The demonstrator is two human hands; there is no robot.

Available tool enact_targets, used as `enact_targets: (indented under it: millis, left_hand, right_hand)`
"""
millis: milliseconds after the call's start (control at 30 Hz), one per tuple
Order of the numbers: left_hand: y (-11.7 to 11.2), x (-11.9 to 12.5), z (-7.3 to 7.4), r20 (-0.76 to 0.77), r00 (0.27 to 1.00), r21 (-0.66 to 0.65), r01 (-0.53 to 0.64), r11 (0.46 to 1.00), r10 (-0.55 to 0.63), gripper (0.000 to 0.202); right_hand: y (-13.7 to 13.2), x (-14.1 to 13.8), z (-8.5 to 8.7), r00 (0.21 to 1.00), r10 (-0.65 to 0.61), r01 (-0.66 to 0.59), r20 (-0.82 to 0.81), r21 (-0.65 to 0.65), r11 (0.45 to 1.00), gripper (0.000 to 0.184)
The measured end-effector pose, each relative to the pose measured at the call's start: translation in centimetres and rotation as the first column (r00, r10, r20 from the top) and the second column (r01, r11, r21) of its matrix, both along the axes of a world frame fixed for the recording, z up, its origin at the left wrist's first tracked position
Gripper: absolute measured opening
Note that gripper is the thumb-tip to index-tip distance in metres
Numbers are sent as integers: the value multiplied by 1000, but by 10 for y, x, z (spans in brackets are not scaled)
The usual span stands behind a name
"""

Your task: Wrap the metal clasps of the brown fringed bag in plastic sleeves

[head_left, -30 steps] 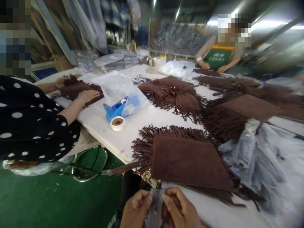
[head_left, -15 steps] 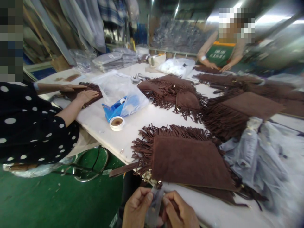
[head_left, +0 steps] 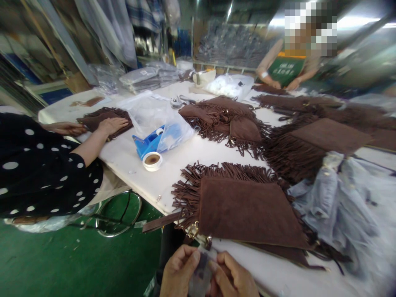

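Observation:
At the table's near edge, my left hand (head_left: 179,270) and my right hand (head_left: 233,274) both pinch a small clear plastic bag (head_left: 199,274). The bag's upper end is close to a metal clasp on a brown strap end (head_left: 208,243); whether the strap is inside the bag I cannot tell. Just beyond my hands lies a brown fringed suede bag (head_left: 247,210), flat on the table, its fringe pointing away. Gold-coloured rings (head_left: 194,229) and a short strap (head_left: 159,222) stick out at its left corner, over the edge.
More brown fringed bags (head_left: 222,113) are piled across the white table (head_left: 167,189). Crumpled plastic bags (head_left: 328,206) lie at right. A blue tape dispenser (head_left: 148,142) and a white tub (head_left: 152,161) stand left of centre. Co-workers sit at left and stand at the back.
My fingers have shifted slightly on the small plastic bag, which now looks wider and higher around the strap end. The left co-worker's far hand has drawn back from their fringed bag.

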State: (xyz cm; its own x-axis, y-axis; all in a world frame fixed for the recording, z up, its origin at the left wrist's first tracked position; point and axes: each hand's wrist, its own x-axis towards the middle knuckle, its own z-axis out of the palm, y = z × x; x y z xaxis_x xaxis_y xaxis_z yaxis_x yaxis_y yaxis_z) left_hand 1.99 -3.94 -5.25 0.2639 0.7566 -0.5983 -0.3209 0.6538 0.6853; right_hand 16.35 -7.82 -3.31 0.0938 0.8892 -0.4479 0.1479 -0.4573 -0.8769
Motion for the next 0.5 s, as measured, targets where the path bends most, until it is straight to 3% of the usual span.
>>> enact_targets:
  millis: [167, 367, 500]
  left_hand:
    - [2, 6, 3, 58, 997, -19, -43, 999, 44, 37]
    - [1, 5, -5, 11, 1000, -36, -12, 999, 12, 43]
    - [1, 4, -6, -4, 1000, -25, -26, 999, 26, 46]
  right_hand:
    - [5, 5, 8, 998, -3, 1, 70, 21, 1000, 45]
    - [4, 8, 10, 934, -128, 42, 334, 252, 967, 38]
    - [3, 4, 5, 905, -148, -22, 399, 391, 920, 33]
